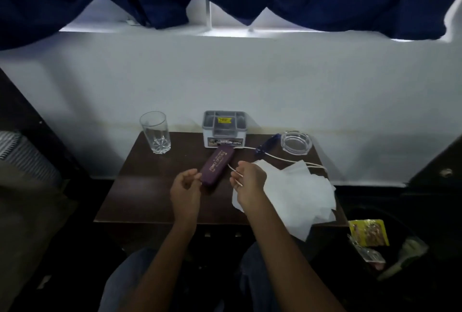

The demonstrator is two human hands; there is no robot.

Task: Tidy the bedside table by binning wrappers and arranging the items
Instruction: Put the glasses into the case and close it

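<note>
Nearest, the right hand (250, 181) pinches a white cord (280, 159) above white tissues (300, 194) at the worktop's (150, 186) right edge. The left hand (186, 186), loosely curled and empty, hovers beside a purple spectacle case (218, 164). Along the back edge: glass (155, 132), grey box (224, 127), blue wrapper (266, 145), ashtray (296, 142).

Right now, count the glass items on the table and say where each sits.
2. A drinking glass stands at the back left corner; an ashtray sits at the back right. Nothing seems hidden.
</note>
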